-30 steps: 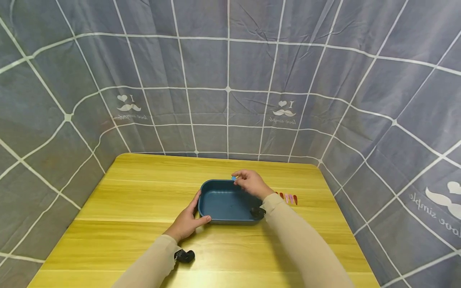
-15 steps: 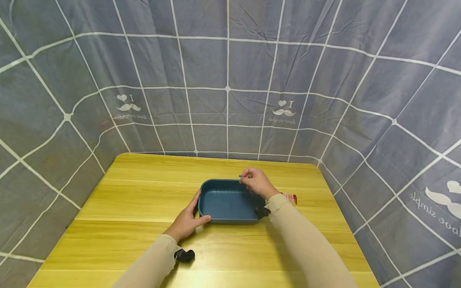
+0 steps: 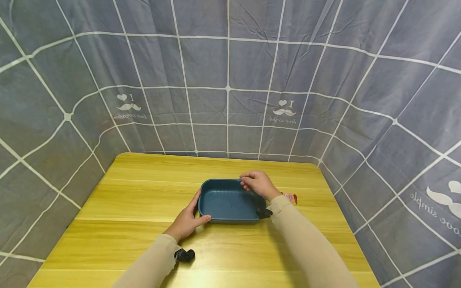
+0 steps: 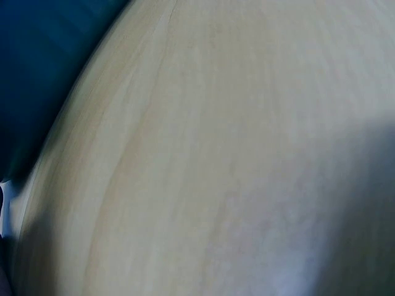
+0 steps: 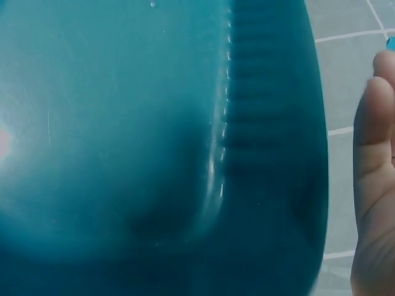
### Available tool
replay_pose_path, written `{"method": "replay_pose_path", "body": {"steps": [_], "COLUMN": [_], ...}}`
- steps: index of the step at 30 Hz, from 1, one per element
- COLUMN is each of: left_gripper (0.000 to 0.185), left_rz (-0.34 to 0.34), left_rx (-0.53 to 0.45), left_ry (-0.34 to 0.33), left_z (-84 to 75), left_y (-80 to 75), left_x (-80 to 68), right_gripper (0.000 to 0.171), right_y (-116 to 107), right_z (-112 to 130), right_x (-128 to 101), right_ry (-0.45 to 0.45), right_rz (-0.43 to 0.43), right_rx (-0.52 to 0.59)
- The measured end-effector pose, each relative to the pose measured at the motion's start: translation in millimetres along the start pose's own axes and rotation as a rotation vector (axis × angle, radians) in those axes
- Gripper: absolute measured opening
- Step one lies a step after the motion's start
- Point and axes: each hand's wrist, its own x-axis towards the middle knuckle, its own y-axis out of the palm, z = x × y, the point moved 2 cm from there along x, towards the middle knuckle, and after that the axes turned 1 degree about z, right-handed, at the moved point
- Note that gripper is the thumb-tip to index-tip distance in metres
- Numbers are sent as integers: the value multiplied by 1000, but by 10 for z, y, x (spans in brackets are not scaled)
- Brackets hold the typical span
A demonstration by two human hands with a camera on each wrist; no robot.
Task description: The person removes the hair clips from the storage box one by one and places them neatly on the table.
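Observation:
A dark blue rectangular plastic basin (image 3: pixel 228 202) sits on the wooden table. My left hand (image 3: pixel 187 220) rests against its left side, fingers straight along the outer wall and thumb extended at the front rim. Over the far rim, toward the right, my right hand (image 3: pixel 257 184) pinches a small blue hair clip (image 3: pixel 239 180) between thumb and fingers. The right wrist view shows the basin's ribbed inner wall (image 5: pixel 271 123), with part of the right hand (image 5: pixel 375 179) beyond it and the clip's blue tip (image 5: pixel 391 43) at the frame edge.
Right of the basin, several red and pink hair clips (image 3: pixel 291 198) lie in a row, partly hidden by the right forearm. A grey curtain (image 3: pixel 205 108) with white grid lines surrounds the table (image 3: pixel 151 192) at the back and sides.
My right hand has moved to the right along the far rim with the blue hair clip, then dipped slightly. More of the clip row is now covered. The left hand has stayed in place.

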Motion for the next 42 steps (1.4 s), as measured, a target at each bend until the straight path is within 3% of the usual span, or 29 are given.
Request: {"method": "replay_pose_path", "body": {"steps": [12,21,31,42], "left_gripper": [105,105,105,105], "left_rz": [5,6,4,13], "left_rx": [-6,-3,-7,-8], "left_ry": [5,-4,-2,-1], "left_z": [13,-23,-14,-14], "left_y": [7,0,-4,11], "left_x": [30,10,12,15], "right_gripper": [33,30,25,36], "right_y": [-118,-251,-442,-710], "right_z": [-48,-19,-53,-122], "right_x": [4,-58,-113,-296], "right_ry": [-1,24,1,82], "right_rz": [-50,-155,-228,-277], "right_rx": [50,-97,47,-71]}}
